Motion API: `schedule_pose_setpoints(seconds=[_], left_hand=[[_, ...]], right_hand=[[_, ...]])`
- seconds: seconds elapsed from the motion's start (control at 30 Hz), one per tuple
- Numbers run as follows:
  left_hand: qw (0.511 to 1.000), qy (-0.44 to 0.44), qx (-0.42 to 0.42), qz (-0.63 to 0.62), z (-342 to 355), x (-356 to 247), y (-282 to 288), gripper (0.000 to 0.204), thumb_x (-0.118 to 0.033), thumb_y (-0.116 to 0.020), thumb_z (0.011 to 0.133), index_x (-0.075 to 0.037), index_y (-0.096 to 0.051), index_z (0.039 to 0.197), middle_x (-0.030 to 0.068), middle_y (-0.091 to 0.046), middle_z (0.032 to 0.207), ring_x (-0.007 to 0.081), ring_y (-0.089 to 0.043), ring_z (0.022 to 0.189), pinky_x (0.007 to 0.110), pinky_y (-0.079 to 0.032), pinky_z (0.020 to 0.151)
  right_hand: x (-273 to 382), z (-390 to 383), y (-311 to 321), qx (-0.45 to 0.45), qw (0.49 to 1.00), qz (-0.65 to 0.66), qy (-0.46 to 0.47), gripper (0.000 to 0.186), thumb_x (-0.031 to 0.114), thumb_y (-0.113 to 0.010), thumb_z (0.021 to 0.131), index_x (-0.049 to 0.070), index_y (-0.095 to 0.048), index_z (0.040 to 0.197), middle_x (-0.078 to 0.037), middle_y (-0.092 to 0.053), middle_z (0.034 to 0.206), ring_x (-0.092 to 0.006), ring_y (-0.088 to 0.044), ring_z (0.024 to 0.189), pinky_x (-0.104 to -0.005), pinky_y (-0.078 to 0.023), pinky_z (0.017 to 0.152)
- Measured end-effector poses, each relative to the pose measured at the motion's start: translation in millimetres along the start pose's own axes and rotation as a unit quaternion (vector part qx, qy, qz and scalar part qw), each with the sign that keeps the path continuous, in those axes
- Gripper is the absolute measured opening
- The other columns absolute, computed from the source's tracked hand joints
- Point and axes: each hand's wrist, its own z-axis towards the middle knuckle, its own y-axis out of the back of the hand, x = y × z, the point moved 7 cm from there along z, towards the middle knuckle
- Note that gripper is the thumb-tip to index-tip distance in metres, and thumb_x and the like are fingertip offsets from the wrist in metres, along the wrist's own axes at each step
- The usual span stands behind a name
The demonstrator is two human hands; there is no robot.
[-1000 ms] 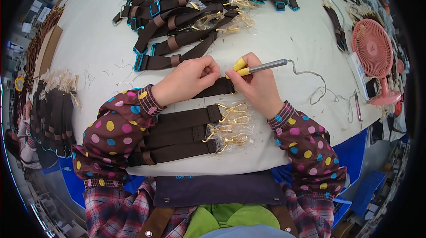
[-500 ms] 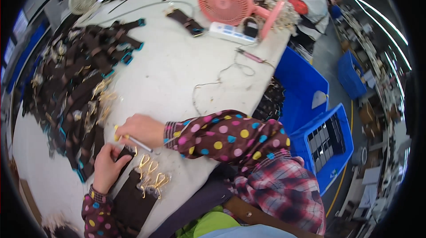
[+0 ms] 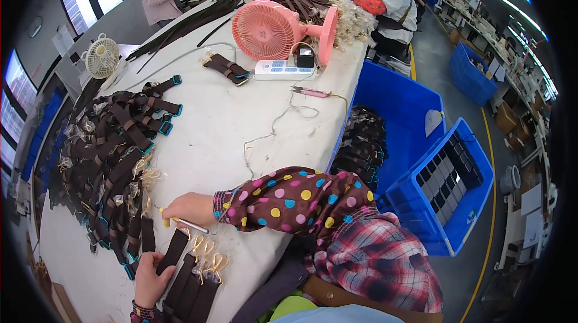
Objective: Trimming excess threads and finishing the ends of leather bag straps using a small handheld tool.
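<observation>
I've panned rightward: left of the blue plastic bin [image 3: 409, 107] of dark straps [image 3: 362, 145], right hand [image 3: 190, 207] grips silver-yellow pen-shaped tool [image 3: 193, 225]; left hand [image 3: 149, 279], brown fabric strap [image 3: 174, 247].

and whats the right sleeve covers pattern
The sleeve cover has yellow, pink and blue dots on dark brown; best seen in head view.
</observation>
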Motion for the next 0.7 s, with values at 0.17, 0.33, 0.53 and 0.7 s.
schedule_pose_setpoints(seconds=[0.17, 0.33, 0.53, 0.7], left_hand=[[0.992, 0.121, -0.009, -0.025, -14.2, 10.4, 8.7, 0.024, 0.002, -0.07, 0.073, -0.001, -0.054, 0.09, 0.0089, -0.055, 0.085, 0.022, -0.057, 0.073, 0.033, -0.046, 0.064], [0.97, -0.09, -0.125, 0.187, -31.7, -15.0, 21.4, 0.023, 0.009, -0.062, 0.068, -0.003, -0.055, 0.087, 0.0101, -0.052, 0.082, 0.0269, -0.057, 0.071, 0.035, -0.045, 0.06], [0.998, -0.012, 0.001, 0.067, -30.6, -14.3, 13.6, 0.017, 0.0, -0.07, 0.075, -0.002, -0.062, 0.089, 0.0108, -0.056, 0.072, 0.0225, -0.057, 0.065, 0.031, -0.045, 0.06], [0.998, -0.043, -0.02, 0.04, -4.8, -22.8, 13.7, 0.022, 0.0, -0.07, 0.076, -0.002, -0.058, 0.095, 0.0089, -0.055, 0.087, 0.0204, -0.055, 0.061, 0.032, -0.044, 0.057]], right_hand=[[18.1, 0.9, 13.4, -0.075, 0.995, -0.013, 0.069, 0.023, 0.013, -0.067, 0.078, 0.01, -0.056, 0.098, -0.01, -0.062, 0.09, -0.0317, -0.06, 0.091, -0.0414, -0.048, 0.077], [26.6, -3.7, 17.1, -0.093, 0.99, -0.02, 0.104, 0.023, 0.014, -0.067, 0.08, 0.01, -0.056, 0.1, -0.007, -0.062, 0.092, -0.0292, -0.059, 0.092, -0.0398, -0.049, 0.078], [25.6, -6.9, 6.7, -0.039, 0.994, -0.047, 0.091, 0.025, 0.018, -0.069, 0.079, 0.01, -0.057, 0.1, -0.007, -0.061, 0.09, -0.0282, -0.059, 0.091, -0.0396, -0.049, 0.077], [23.5, -2.9, 8.5, -0.078, 0.995, 0.004, 0.056, 0.031, 0.024, -0.073, 0.074, 0.011, -0.058, 0.098, -0.009, -0.063, 0.086, -0.0317, -0.06, 0.091, -0.0421, -0.048, 0.077]])
